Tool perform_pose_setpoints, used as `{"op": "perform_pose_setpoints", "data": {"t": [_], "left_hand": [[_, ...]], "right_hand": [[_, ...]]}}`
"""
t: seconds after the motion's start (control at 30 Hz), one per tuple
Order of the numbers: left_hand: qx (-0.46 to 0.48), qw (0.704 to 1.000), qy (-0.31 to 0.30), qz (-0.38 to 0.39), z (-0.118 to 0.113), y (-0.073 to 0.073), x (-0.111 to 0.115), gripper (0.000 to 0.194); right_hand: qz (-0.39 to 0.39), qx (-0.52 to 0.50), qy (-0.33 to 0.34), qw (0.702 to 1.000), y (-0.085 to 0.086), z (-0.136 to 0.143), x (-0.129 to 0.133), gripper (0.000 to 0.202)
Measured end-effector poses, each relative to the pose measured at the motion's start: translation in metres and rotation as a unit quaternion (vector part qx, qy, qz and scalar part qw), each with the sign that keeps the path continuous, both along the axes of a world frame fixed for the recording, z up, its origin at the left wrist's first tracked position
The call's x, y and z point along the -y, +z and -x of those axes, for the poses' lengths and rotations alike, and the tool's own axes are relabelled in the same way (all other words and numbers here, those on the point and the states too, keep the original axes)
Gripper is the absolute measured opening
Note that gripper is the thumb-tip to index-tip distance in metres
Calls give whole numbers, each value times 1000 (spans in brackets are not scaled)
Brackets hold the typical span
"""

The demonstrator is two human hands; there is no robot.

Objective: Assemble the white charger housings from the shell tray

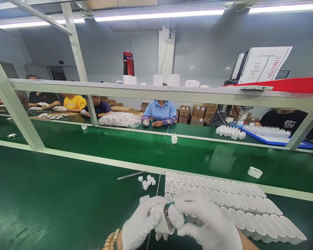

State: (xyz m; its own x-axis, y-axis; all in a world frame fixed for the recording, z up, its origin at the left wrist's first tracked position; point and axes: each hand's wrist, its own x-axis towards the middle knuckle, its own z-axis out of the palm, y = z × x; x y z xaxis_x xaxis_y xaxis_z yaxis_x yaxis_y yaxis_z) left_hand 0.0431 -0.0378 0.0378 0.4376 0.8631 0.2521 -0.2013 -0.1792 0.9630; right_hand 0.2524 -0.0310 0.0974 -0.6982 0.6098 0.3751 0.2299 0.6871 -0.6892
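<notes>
My left hand, in a white glove, has its fingers wrapped round a white plastic housing low in the middle of the view. A green circuit board shows at the housing's open side. From the right, my right hand, also gloved, pinches the board at the housing's opening. Its fingers hide much of the board. Rows of white open housings stand on the green table just beyond and right of my hands. Several small white pieces lie beyond my left hand.
A clear strip lies beside the small pieces. Across the green conveyor, bearing a white adapter and a white housing, several people sit working. A metal shelf frame spans above it.
</notes>
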Motion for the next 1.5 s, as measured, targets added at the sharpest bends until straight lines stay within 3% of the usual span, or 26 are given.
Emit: {"op": "perform_pose_setpoints", "data": {"t": [0.2,0.43,0.67,0.87,1.03,1.2,1.3,1.4,1.5], "left_hand": [[-33,999,37,19,0,-2,2,71],[-45,998,49,15,-1,-1,3,71],[-16,999,25,23,-2,-7,0,70],[63,997,12,35,-4,-22,-2,62],[153,984,-24,83,-13,-29,-1,58],[168,979,-23,115,-16,-30,-1,59],[90,993,-36,69,-12,-22,-1,50],[-22,999,-22,-19,-11,-10,-1,58],[-96,995,22,-35,-17,-1,0,54]], "right_hand": [[-2,15,2,1000,2,0,3,9],[-82,129,-105,983,-6,0,13,11],[-110,156,-145,971,-6,7,19,14],[-143,231,-121,955,4,15,12,26],[-198,211,-55,956,-11,18,-1,15],[-212,246,-24,946,-14,22,-7,21],[-151,196,-52,967,-11,21,-1,22],[-4,104,-86,991,-12,18,4,42],[82,22,-29,996,-18,17,3,43]]}}
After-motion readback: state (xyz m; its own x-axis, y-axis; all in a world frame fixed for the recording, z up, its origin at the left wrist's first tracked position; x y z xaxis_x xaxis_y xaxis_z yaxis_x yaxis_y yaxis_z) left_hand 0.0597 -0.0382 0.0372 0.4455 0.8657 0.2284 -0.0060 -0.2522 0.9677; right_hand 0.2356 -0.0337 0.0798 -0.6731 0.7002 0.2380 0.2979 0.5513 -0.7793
